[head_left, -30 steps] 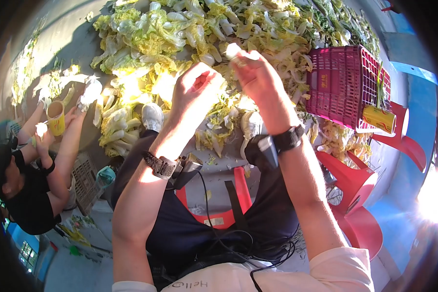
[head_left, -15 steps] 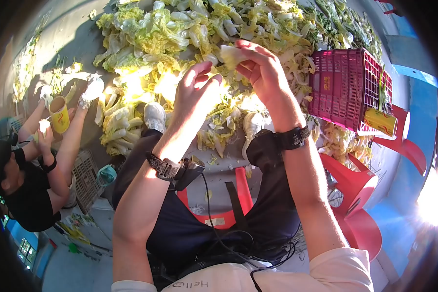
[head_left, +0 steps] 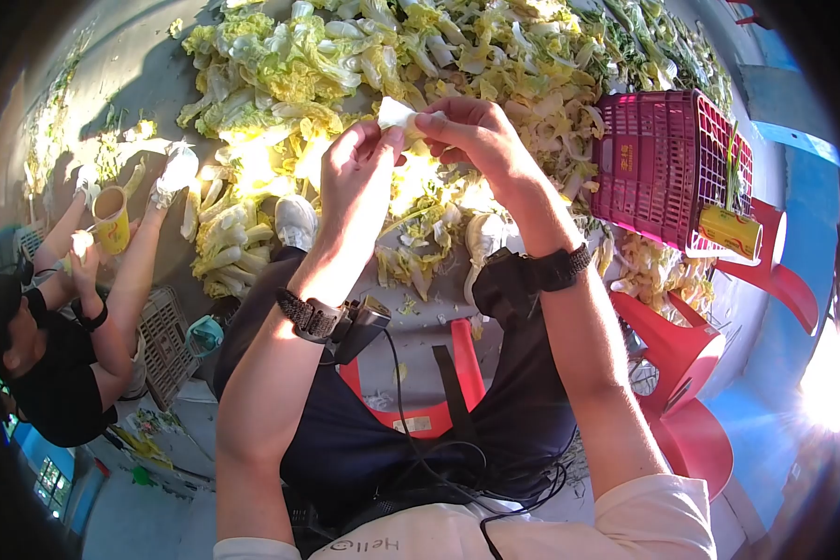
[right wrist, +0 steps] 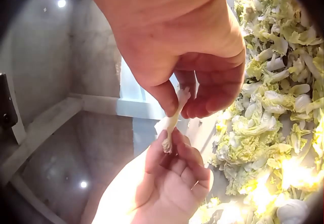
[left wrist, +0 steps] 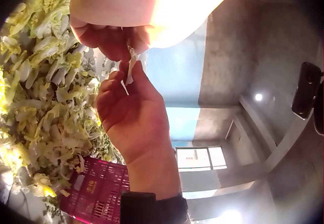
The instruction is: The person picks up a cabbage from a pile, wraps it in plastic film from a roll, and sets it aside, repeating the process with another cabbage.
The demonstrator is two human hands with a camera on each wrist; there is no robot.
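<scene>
A thin white piece with ragged, crumpled ends (head_left: pixel 397 113) is held up between my two hands, above the heap of cabbage leaves (head_left: pixel 289 79). My left hand (head_left: pixel 357 179) pinches its lower end between thumb and fingers. On the other end, my right hand (head_left: pixel 483 142) has its thumb and fingertips closed. The right wrist view shows the white piece (right wrist: pixel 174 120) as a narrow strip running from one set of fingertips to the other. In the left wrist view, part of the strip (left wrist: pixel 132 67) shows between the two hands.
A purple plastic basket (head_left: pixel 639 168) stands at the right, with a yellow container (head_left: pixel 729 231) by its near edge. Red plastic chairs (head_left: pixel 667 355) are beside my right arm. At the left sits another person (head_left: pixel 61 373) with a yellow cup (head_left: pixel 112 222). Cables (head_left: pixel 439 448) cross my lap.
My right hand has brought the white piece leftward and slightly down to my left hand. The hands were apart; now both pinch the piece. The basket and leaf heap stay put.
</scene>
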